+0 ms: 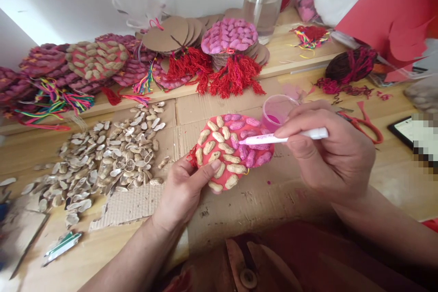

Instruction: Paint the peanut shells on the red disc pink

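My left hand [185, 185] pinches the mid-frame peanut disc [236, 151] at lower left; my right hand [330, 150] grips a pen [265, 139]

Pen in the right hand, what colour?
The pen is white, stained pink toward the tip; best seen in the head view.

I am wearing a dark maroon garment [294, 255]. A brownish flap [235, 255] is showing at its front, with a round, rimmed button [248, 278]. My forearms [126, 251] are showing bare, as are my fingers [306, 148].
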A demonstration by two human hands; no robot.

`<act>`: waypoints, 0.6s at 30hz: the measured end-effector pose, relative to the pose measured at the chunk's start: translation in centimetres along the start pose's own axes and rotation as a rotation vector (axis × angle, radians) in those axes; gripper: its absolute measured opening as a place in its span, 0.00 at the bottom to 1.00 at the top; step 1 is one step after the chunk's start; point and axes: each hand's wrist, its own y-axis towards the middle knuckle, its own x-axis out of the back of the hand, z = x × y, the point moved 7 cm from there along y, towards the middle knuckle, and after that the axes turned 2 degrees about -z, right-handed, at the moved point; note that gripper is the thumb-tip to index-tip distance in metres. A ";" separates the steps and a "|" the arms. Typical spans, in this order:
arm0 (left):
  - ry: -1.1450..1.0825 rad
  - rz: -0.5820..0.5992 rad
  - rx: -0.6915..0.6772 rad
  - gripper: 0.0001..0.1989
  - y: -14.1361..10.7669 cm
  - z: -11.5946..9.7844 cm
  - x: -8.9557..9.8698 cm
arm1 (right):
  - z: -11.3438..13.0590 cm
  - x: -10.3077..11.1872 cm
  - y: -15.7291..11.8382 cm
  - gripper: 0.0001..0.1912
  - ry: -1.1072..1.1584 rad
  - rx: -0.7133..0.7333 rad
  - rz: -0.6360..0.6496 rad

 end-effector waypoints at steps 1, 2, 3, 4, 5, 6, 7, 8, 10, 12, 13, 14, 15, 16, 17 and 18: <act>0.004 -0.002 0.002 0.15 0.0 0.0 0.0 | 0.0 0.0 0.0 0.05 0.010 -0.003 -0.001; 0.009 -0.003 0.003 0.15 0.0 0.0 0.0 | 0.0 0.0 0.0 0.05 0.020 -0.004 0.003; 0.014 -0.005 0.004 0.15 0.0 0.0 0.0 | 0.0 -0.1 0.0 0.05 0.027 0.000 0.008; 0.017 -0.004 0.004 0.15 0.0 0.0 0.0 | 0.0 -0.1 0.0 0.04 0.028 0.006 0.013; 0.018 -0.003 0.003 0.15 0.0 0.0 0.0 | 0.1 -0.2 0.0 0.05 0.025 0.013 0.018; 0.020 -0.001 0.004 0.15 0.0 0.0 0.0 | 0.1 -0.2 0.0 0.05 0.022 0.019 0.020; 0.023 0.001 0.004 0.15 0.0 0.1 0.1 | 0.1 -0.2 0.0 0.05 0.015 0.024 0.018; 0.028 0.005 0.005 0.15 0.0 0.2 0.1 | 0.1 -0.2 0.0 0.05 0.007 0.024 0.017; 0.039 0.013 0.009 0.15 0.0 0.3 0.1 | 0.1 -0.3 0.0 0.06 -0.012 0.018 0.015; 0.048 0.016 0.010 0.15 0.0 0.3 0.1 | 0.2 -0.3 0.0 0.07 -0.023 0.019 0.013; 0.048 0.013 0.010 0.15 -0.1 0.3 0.2 | 0.2 -0.3 0.0 0.07 -0.024 0.022 0.013; 0.048 0.008 0.010 0.15 -0.1 0.3 0.2 | 0.2 -0.3 0.0 0.07 -0.022 0.025 0.012; 0.048 0.005 0.011 0.15 -0.1 0.2 0.2 | 0.2 -0.4 0.0 0.07 -0.020 0.026 0.013; 0.045 0.004 0.011 0.15 -0.1 0.2 0.2 | 0.2 -0.4 -0.1 0.07 -0.020 0.027 0.013; 0.043 0.005 0.012 0.15 -0.1 0.2 0.1 | 0.3 -0.3 -0.1 0.06 -0.020 0.028 0.011; 0.039 0.007 0.013 0.15 -0.1 0.1 0.1 | 0.3 -0.3 -0.1 0.05 -0.022 0.028 0.012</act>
